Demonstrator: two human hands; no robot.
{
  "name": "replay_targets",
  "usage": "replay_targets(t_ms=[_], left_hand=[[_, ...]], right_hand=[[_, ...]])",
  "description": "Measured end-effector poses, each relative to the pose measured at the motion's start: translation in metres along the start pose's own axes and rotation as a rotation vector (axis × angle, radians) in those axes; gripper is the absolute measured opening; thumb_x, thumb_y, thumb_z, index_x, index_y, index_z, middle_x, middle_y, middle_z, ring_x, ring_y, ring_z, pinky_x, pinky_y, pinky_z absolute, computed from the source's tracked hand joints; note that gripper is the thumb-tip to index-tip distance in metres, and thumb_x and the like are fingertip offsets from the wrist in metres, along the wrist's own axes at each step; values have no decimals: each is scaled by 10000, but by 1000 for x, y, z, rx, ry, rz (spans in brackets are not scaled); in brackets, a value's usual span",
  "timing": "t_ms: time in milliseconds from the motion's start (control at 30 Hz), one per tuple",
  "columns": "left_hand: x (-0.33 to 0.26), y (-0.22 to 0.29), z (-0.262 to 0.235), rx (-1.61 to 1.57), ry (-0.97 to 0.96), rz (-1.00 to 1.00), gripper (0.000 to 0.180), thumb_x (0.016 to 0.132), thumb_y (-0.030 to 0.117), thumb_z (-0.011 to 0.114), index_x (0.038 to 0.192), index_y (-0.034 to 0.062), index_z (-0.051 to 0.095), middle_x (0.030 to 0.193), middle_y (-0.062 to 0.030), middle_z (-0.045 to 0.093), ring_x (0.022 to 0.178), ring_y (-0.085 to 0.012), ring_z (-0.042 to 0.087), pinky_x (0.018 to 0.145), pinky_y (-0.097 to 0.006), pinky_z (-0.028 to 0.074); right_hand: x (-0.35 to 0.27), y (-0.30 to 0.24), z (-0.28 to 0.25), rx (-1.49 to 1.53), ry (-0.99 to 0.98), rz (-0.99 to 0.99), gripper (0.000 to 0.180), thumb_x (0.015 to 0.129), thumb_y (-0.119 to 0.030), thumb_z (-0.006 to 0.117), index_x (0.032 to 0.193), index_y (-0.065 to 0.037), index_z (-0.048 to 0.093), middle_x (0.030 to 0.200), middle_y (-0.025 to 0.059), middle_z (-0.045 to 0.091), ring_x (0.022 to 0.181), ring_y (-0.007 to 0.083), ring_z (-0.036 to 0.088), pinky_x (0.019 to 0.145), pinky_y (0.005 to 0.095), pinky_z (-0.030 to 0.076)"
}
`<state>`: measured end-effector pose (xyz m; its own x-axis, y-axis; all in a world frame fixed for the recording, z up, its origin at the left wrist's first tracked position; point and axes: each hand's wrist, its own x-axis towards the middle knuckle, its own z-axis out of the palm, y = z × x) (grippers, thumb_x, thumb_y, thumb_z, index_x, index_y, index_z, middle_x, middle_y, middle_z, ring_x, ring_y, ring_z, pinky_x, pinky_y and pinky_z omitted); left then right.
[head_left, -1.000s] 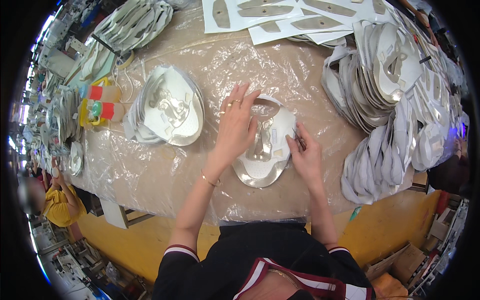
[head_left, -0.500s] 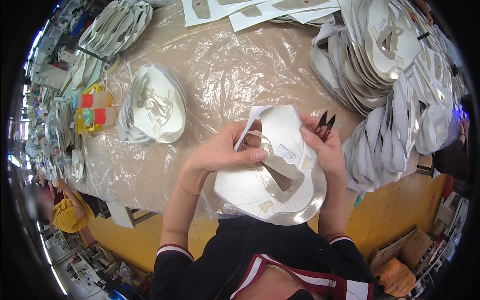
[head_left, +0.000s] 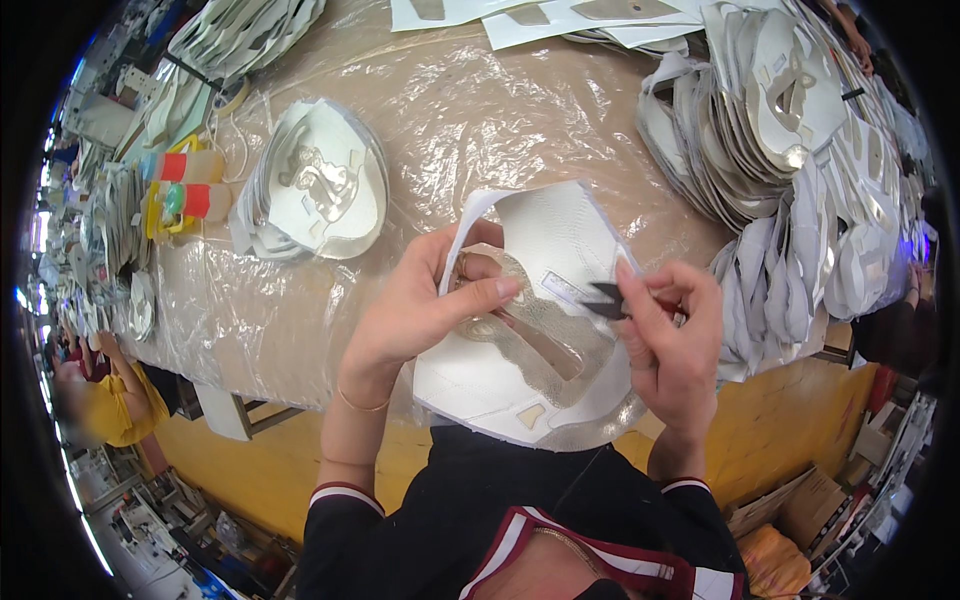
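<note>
A white and metallic-gold shoe upper (head_left: 520,370) is held up over the table's near edge. My left hand (head_left: 425,300) grips its left side, the thumb lying on the gold part and the fingers reaching behind the raised edge. In my right hand (head_left: 675,340) are dark thread snips (head_left: 608,300), their blades pointing left over the upper, near a small pale label (head_left: 563,287). The blade tips look slightly apart. A long slot runs through the upper's gold middle.
A small stack of similar uppers (head_left: 320,190) lies to the left, beside bottles with red bands (head_left: 205,202) in a yellow holder. Large piles of uppers (head_left: 790,100) stand at the right. Clear plastic sheet (head_left: 480,110) covers the table. Another person in yellow (head_left: 130,405) is far left.
My right hand has let go of the upper's right edge and swung the snips round, from pointing away to pointing left over it. The left hand keeps its grip.
</note>
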<state>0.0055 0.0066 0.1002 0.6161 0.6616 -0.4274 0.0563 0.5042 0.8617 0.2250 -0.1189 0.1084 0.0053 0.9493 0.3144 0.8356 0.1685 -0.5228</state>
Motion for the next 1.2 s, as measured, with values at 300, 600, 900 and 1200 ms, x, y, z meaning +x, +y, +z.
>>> replay_targets(t_ms=[300,600,900,1200], left_hand=[[-7,-1,-6,40,-99,40,435,859,82,742,1180,-74,494,855,-57,677,759,-70,618,675,-222,530],[-13,5,-1,26,-105,51,386,868,106,743,1141,-54,521,785,-4,617,730,-54,586,670,-232,548],[-11,1,-2,-26,-102,19,382,882,99,724,1172,-40,520,844,-32,652,753,-81,629,672,-236,560],[-10,-1,-2,-46,-103,-17,402,898,112,711,1192,-72,508,840,-38,656,759,-93,636,680,-246,561]], right_hand=[[-9,-4,5,-48,119,-106,417,724,-221,801,1127,-132,747,919,-23,583,691,112,507,723,314,330],[-13,-8,0,-284,92,-213,325,858,-309,695,1086,-85,749,920,44,578,775,197,503,719,355,354],[-19,-9,12,-347,145,-262,383,798,-270,765,1165,-166,729,1032,-12,539,743,88,522,784,327,293],[-22,6,24,-147,200,-266,416,775,-158,802,1176,-94,711,1012,44,526,762,143,531,622,290,398]])
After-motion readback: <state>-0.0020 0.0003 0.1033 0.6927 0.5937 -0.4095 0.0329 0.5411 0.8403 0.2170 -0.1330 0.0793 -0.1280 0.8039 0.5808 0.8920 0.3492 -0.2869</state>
